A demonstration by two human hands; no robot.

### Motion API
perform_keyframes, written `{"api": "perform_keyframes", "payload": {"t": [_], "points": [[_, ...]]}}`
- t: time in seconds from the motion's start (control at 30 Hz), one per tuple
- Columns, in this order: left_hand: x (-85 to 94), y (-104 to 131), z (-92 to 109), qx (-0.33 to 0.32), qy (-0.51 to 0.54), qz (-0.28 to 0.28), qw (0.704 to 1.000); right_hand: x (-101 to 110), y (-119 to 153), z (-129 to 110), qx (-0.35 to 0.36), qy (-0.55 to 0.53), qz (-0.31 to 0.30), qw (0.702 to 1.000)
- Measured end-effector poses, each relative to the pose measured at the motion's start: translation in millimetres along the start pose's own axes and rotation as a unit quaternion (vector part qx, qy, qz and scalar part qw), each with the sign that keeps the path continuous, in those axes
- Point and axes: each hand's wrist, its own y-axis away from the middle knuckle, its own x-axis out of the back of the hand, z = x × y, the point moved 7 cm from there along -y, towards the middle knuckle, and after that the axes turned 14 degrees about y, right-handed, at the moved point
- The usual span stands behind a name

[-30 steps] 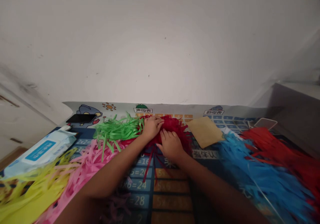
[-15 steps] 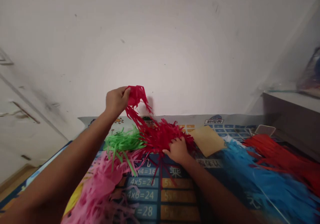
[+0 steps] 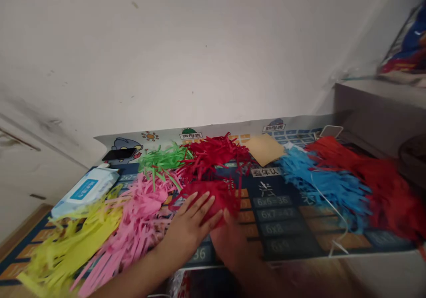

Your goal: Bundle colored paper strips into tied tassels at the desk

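A piece of fringed dark-red paper (image 3: 209,191) lies near the table's front edge. My left hand (image 3: 193,218) rests flat on it with its fingers spread. Right beside it, my right hand (image 3: 228,236) is smeared by motion, touching the same paper at its lower edge; its fingers are hard to make out. Behind both hands sits a heap of crimson fringe (image 3: 216,153). Green fringe (image 3: 166,158) lies to the left of that heap, with pink fringe (image 3: 143,209) and yellow fringe (image 3: 80,240) nearer the left front.
Blue fringe (image 3: 326,184) and orange-red fringe (image 3: 376,182) lie at the right. A tan sheet (image 3: 264,149) is near the wall. A wipes pack (image 3: 86,189) and a dark phone (image 3: 121,154) are at the left. A grey shelf (image 3: 376,107) borders the right.
My left hand has come down from the air with the red paper, which now lies on the table. My right hand has moved back from the heap toward the front edge. The view has tilted down.
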Motion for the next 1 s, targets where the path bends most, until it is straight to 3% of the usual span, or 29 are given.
{"api": "perform_keyframes", "payload": {"t": [0.07,0.17,0.2,0.23,0.3,0.37,0.43,0.47,0.53,0.6,0.63,0.7,0.73,0.87,1.0], "points": [[-14.6,8.1,2.7,-0.002,0.022,0.01,1.0,2.4,-1.3,19.3,-0.056,-0.138,0.0,0.989],[-41.0,12.5,9.2,0.0,0.04,0.008,0.999,7.8,-3.8,54.3,-0.153,-0.428,-0.019,0.891],[-52.5,12.5,11.7,0.007,0.046,-0.003,0.999,17.0,-4.6,67.6,-0.172,-0.472,-0.02,0.865],[-64.8,12.0,14.5,0.018,0.053,-0.017,0.998,32.8,-5.1,82.3,-0.182,-0.475,-0.013,0.861],[-89.8,9.5,20.7,0.042,0.073,-0.056,0.995,82.9,-3.4,113.5,-0.189,-0.414,0.032,0.89],[-108.8,5.4,27.5,0.058,0.096,-0.085,0.99,150.9,4.1,134.8,-0.168,-0.291,0.136,0.932],[-118.8,-0.1,33.0,0.065,0.116,-0.099,0.986,210.6,18.5,129.1,-0.117,-0.077,0.258,0.956],[-120.8,-3.1,35.0,0.066,0.124,-0.101,0.985,224.2,26.0,117.1,-0.091,0.039,0.286,0.953],[-120.2,-9.2,38.2,0.064,0.141,-0.095,0.983,212.7,37.7,94.3,-0.047,0.137,0.263,0.954],[-116.8,-15.2,40.6,0.061,0.161,-0.079,0.982,162.3,43.7,77.5,0.003,0.189,0.138,0.972],[-114.8,-17.8,40.8,0.062,0.169,-0.069,0.981,129.0,45.9,70.4,0.05,0.244,0.048,0.967],[-110.6,-20.4,35.2,0.078,0.177,-0.052,0.98,88.3,48.2,64.9,0.111,0.312,0.0,0.944],[-108.2,-19.6,27.7,0.099,0.174,-0.047,0.979,78.0,46.5,65.2,0.132,0.334,-0.002,0.933],[-86.6,5.2,-29.5,0.202,0.113,-0.045,0.972,83.5,35.5,71.1,0.166,0.359,0.03,0.918],[-36.6,54.3,-83.3,0.282,0.031,-0.039,0.958,89.4,37.6,68.8,0.203,0.361,0.024,0.91]]}}
